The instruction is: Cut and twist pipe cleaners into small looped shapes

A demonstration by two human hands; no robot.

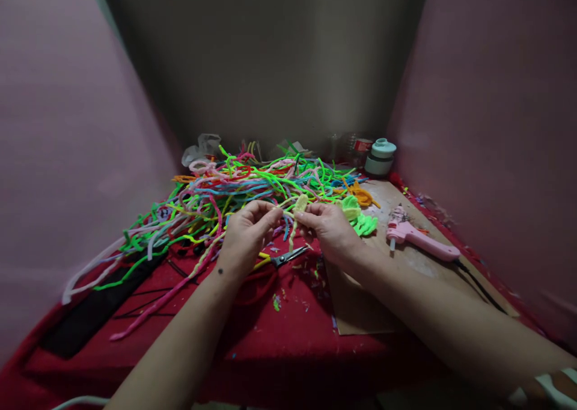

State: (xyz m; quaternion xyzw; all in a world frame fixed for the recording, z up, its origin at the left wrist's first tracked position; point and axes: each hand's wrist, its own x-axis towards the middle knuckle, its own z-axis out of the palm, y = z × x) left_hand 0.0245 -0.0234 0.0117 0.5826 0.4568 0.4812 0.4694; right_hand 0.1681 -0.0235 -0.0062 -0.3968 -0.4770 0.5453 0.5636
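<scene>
A pale yellow pipe cleaner (300,204), bent into a flat looped shape with a twisted tail hanging down, is pinched between the thumb and fingers of my right hand (331,229). My left hand (252,232) is closed in a pinch just to its left, on what looks like a thin end of the same pipe cleaner; the fingers partly hide it. Below both hands, scissors (288,257) with yellow handles lie on the red cloth. Green looped pipe-cleaner pieces (364,224) lie just beyond my right hand.
A large tangle of coloured pipe cleaners (270,178) covers the back and left. On the right, a pink glue gun (421,238) with a black cord rests on a brown board (360,317). A lidded jar (381,157) stands behind. Small fibre scraps dot the red cloth (270,338).
</scene>
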